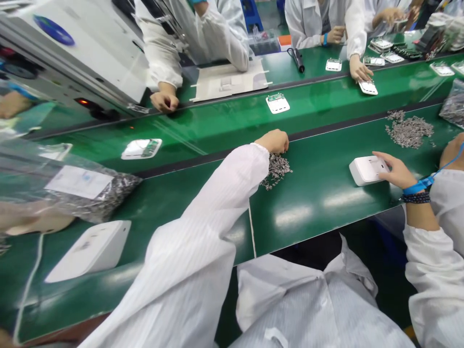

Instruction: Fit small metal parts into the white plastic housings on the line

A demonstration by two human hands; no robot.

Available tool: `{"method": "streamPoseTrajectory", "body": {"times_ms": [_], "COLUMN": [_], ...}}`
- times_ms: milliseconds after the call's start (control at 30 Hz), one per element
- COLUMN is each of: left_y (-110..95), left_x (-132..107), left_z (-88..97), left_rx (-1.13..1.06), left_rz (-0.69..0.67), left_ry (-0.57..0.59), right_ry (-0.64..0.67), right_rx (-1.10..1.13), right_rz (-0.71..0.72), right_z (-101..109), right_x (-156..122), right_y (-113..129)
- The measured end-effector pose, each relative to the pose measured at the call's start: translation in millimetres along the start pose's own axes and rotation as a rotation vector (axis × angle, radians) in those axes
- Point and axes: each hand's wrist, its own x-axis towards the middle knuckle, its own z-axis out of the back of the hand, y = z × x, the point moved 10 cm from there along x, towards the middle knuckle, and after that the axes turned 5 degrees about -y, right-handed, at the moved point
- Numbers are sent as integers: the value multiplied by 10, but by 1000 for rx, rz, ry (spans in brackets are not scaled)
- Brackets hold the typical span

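Observation:
My left hand (274,140) reaches far across the green bench (319,203), its fingers curled down at the far edge of a small pile of tiny metal parts (277,169). What it pinches is hidden. My right hand (395,171), with a blue strap on the wrist, grips the right end of a white plastic casing (364,170) lying flat on the bench.
A second white casing (90,249) lies at the near left, beside a plastic bag of metal parts (90,191). Another parts pile (409,130) sits far right. Open casings (277,103) ride the green belt beyond. Co-workers' hands (165,100) rest across it. A grey machine (72,48) stands top left.

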Motion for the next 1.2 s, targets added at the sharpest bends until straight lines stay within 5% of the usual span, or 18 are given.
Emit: {"method": "streamPoseTrajectory", "body": {"times_ms": [100, 233, 400, 500, 633, 833, 933, 1033, 1200], "left_y": [-74, -399, -750, -882, -920, -1004, -1161, -1300, -1146], "left_x": [-65, -367, -943, -1188, -1322, -1488, -1614, -1638, -1584], "left_z": [79, 248, 279, 177, 51, 24, -57, -249, -358], "left_rx": [-86, -492, -958, -1069, -992, -760, -553, -430, -482], "left_rz": [6, -82, -73, -26, 55, 74, 108, 114, 142], "left_ry": [-38, -148, -309, -375, -416, -491, -530, -445, -415], "right_ry": [82, 73, -61, -26, 20, 3, -35, -23, 6], "right_rx": [28, 69, 388, 622, 800, 784, 620, 326, 67], "right_rz": [111, 206, 124, 93, 80, 80, 137, 288, 484], "right_z": [-244, -659, -958, -1097, -1232, -1325, -1259, -1227, -1357], "right_x": [-31, -62, 38, 117, 169, 189, 179, 106, -66], "right_y": [397, 1017, 1534, 1764, 1946, 1880, 1832, 1904, 2025]}}
